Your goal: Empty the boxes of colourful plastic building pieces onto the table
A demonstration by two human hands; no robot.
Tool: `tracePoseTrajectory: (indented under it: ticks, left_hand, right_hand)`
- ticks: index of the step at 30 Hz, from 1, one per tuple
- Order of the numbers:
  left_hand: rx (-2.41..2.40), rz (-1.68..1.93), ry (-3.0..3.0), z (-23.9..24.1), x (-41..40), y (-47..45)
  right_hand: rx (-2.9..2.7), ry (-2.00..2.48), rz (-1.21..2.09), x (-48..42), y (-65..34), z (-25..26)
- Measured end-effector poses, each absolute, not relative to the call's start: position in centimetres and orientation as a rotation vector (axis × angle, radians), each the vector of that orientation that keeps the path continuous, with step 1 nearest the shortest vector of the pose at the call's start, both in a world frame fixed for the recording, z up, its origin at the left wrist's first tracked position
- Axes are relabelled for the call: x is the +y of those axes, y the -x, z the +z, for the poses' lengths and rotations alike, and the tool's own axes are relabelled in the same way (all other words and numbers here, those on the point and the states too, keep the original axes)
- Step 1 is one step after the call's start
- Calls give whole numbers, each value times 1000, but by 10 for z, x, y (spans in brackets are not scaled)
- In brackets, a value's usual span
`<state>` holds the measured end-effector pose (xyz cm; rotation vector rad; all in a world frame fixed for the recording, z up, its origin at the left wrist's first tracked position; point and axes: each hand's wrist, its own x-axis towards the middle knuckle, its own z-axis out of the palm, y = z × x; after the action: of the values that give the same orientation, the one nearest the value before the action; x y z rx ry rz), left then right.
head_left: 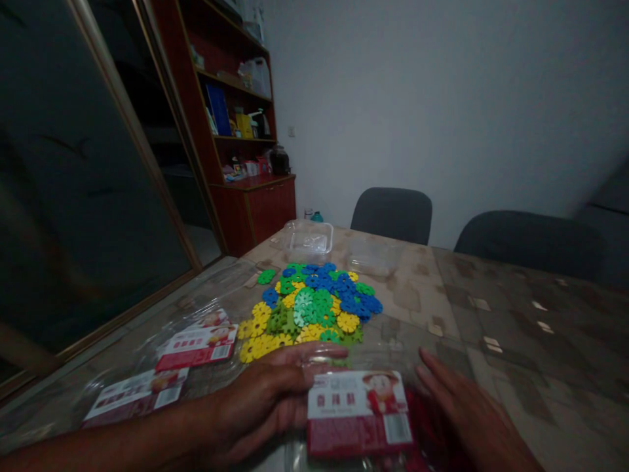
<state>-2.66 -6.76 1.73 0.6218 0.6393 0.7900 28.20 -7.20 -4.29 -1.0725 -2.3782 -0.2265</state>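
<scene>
A clear plastic food container point(344, 358) with a red and white label sits low in the head view, at the table's near side. My left hand point(275, 387) grips its left side, fingers reaching along the far rim and thumb by the label. To the container's right, my right hand point(466, 403) is open with fingers extended; whether it touches the wall I cannot tell. Something dark red point(428, 426) shows beside the label, too dim to name. Just beyond lies a heap of blue, green and yellow flower-shaped plastic discs point(319, 305).
Two more labelled clear containers lie at the left, their labels point(199, 344) facing up. Behind the discs stand a clear tub point(309, 241) and another clear container point(372, 255). Grey chairs point(392, 213) line the table's far side, near a red-brown shelf cabinet point(253, 206).
</scene>
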Motion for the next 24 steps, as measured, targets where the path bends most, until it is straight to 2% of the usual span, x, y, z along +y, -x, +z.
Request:
tracePoseTrajectory:
  ticks: [5, 8, 12, 18, 24]
  left_hand:
    - [775, 798, -618, 15, -66, 40]
    - [786, 792, -614, 14, -67, 40]
    - [704, 778, -621, 14, -68, 41]
    - [702, 724, -645, 20, -71, 44]
    - [802, 722, -806, 4, -73, 48]
  right_hand:
    - [-2254, 1243, 519, -83, -262, -21]
    - [-1973, 1450, 821, -76, -253, -6]
    - [-1680, 1504, 1074, -63, -236, 10]
    - [-1487, 1218, 1550, -62, -208, 15]
    - [-1299, 1122, 1728, -60, -207, 5]
